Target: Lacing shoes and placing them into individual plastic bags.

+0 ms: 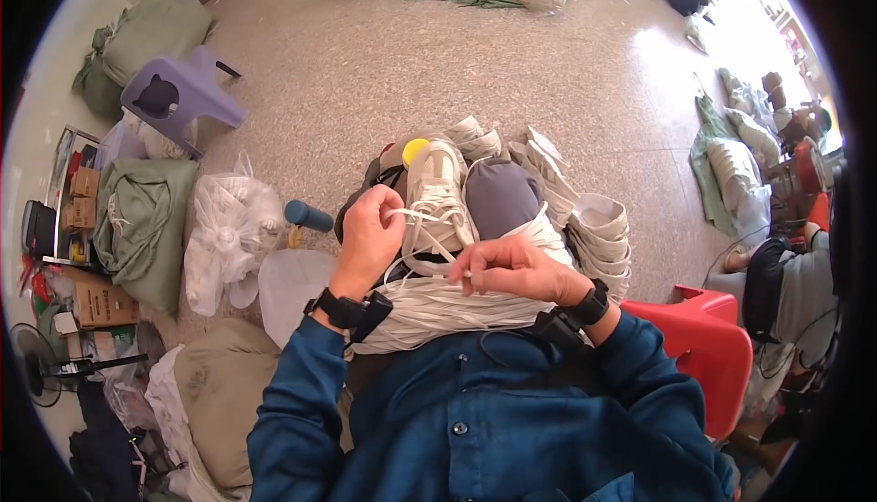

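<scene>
A cream lace-up shoe rests in front of me, toe pointing away, with white lace crossing its upper part. My left hand is closed at the shoe's left side, pinching one stretch of the white shoelace. To the right of the shoe's opening, my right hand has thumb and fingers pressed together on another stretch of lace. A thick bundle of loose white laces lies across my lap beneath both hands. Right beside the shoe is a rounded grey cloth-covered form.
Stacked cream shoe parts stand to the right. A red plastic stool is by my right elbow. On the left are a dark teal bottle, a clear plastic bag, green sacks and a purple stool.
</scene>
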Available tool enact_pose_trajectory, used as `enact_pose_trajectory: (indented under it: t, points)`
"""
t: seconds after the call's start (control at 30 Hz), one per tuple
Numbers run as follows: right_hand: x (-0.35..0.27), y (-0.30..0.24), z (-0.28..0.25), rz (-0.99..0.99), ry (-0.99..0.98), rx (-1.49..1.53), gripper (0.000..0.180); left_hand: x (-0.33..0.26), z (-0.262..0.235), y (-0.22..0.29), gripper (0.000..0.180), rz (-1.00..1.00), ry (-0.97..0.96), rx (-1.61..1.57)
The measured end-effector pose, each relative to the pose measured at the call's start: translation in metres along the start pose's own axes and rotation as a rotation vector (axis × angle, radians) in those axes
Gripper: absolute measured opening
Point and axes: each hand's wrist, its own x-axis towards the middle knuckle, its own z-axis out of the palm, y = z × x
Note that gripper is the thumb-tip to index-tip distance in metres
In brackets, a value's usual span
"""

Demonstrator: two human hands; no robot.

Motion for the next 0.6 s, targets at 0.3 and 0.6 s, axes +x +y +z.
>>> enact_pose_trajectory:
  t: [0.3,0.6]
  points:
    - [-0.039,0.010,-0.009,0.049,0.318,-0.647,0.021,-0.009,0.026,0.003,0.007,0.036,0.291,-0.072]
    - [-0.068,0.014,-0.021,0.178,0.405,-0.453,0.024,-0.022,0.043,-0.017,0.008,-0.056,0.244,-0.142]
